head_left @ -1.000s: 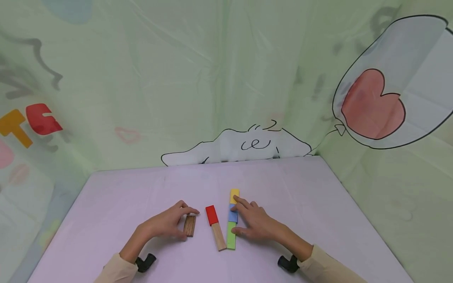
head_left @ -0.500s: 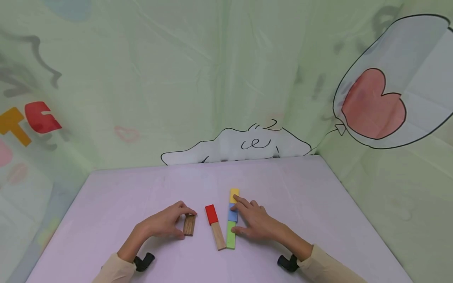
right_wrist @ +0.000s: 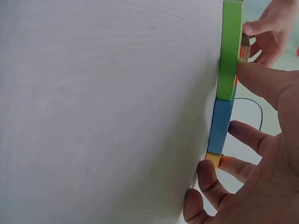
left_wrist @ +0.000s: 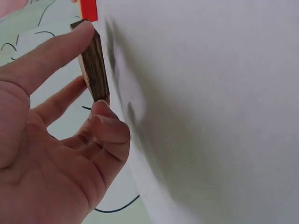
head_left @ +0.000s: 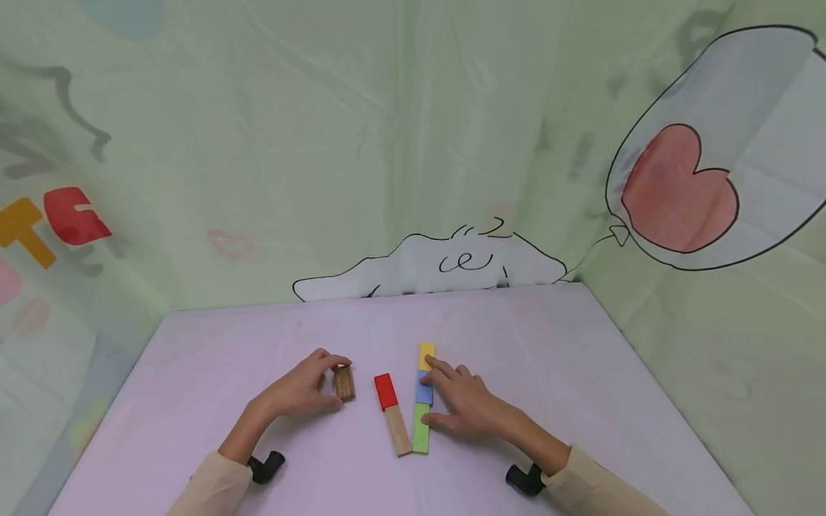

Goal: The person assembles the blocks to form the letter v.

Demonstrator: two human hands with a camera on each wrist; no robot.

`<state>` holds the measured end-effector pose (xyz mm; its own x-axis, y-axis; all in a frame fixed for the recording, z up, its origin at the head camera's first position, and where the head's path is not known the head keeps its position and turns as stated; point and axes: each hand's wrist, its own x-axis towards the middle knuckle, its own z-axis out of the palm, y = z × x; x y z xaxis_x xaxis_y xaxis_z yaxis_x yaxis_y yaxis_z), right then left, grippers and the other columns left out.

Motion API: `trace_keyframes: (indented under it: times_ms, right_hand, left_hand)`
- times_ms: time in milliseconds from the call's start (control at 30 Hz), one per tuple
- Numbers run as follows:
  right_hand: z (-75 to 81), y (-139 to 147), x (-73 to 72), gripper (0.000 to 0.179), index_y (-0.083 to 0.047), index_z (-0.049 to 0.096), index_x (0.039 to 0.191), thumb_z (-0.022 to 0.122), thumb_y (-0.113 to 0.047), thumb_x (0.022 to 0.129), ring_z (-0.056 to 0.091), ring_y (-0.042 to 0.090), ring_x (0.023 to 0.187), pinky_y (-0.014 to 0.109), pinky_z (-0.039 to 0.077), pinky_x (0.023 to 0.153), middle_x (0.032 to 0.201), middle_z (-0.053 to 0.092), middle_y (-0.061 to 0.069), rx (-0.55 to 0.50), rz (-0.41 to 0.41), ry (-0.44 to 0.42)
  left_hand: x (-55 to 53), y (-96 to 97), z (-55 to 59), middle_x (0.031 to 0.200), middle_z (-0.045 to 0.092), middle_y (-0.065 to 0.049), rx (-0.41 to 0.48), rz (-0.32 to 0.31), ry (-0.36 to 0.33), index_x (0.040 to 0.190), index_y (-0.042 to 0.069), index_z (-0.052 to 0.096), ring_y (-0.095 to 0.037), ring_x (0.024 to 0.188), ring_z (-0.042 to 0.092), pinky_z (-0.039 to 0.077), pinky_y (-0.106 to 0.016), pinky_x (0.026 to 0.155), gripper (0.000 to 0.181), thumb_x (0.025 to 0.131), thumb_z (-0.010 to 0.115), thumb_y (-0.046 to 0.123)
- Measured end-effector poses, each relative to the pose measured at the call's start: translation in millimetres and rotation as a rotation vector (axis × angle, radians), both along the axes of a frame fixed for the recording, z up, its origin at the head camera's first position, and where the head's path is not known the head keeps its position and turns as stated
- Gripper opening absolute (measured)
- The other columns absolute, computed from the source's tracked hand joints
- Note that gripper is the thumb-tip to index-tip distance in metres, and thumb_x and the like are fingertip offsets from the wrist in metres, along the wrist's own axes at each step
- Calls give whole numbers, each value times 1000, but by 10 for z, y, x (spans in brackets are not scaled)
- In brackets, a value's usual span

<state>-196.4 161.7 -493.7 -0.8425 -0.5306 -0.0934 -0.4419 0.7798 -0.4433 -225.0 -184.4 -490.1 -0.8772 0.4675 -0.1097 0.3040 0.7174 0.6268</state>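
Observation:
My left hand (head_left: 298,388) pinches a dark brown wooden block (head_left: 345,385) by its two ends, thumb at the near one. In the left wrist view the brown block (left_wrist: 95,70) is close over the table, its shadow beside it. A red block (head_left: 386,391) and a pale wood block (head_left: 398,431) lie end to end in a slanted row. Beside them runs a straight row of yellow (head_left: 427,349), blue (head_left: 424,393) and green (head_left: 421,435) blocks. My right hand (head_left: 470,405) rests on that row, thumb at the green block, fingertips at the blue and yellow ones.
The table (head_left: 548,344) has a pale lilac cover. Printed green cloth walls (head_left: 323,143) stand behind it and at both sides. Each wrist carries a black camera, one at the left (head_left: 267,467) and one at the right (head_left: 525,480).
My left hand has closed its fingertips on the brown block and moved it away from me, toward the far side of the table. My right hand and the other blocks stay put.

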Motion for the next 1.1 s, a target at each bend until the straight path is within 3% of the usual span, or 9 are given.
trace_keyframes:
  times_ms: [300, 533, 1100]
  right_hand:
    - [-8, 5, 9, 59, -17, 58, 141, 80, -43, 92, 53, 38, 129, 63, 47, 99, 171, 35, 16, -4, -19, -9]
    - [-24, 0, 9, 60, -18, 57, 141, 80, -44, 92, 53, 37, 129, 62, 47, 99, 171, 35, 15, -3, -22, -10]
    - [-17, -5, 5, 61, -17, 57, 142, 79, -44, 92, 52, 37, 129, 62, 47, 100, 171, 35, 15, -10, -7, -9]
  left_hand:
    - [-155, 26, -27, 124, 59, -8, 14, 51, -19, 145, 13, 62, -15, 87, 50, 43, -26, 70, 67, 85, 89, 22]
    - [-270, 63, -29, 124, 59, -11, 29, 34, -8, 146, 10, 61, -15, 87, 50, 42, -26, 71, 68, 84, 89, 22]
    - [-388, 243, -15, 128, 60, -11, 36, 21, -39, 145, 11, 62, -16, 89, 53, 46, -28, 75, 66, 85, 87, 19]
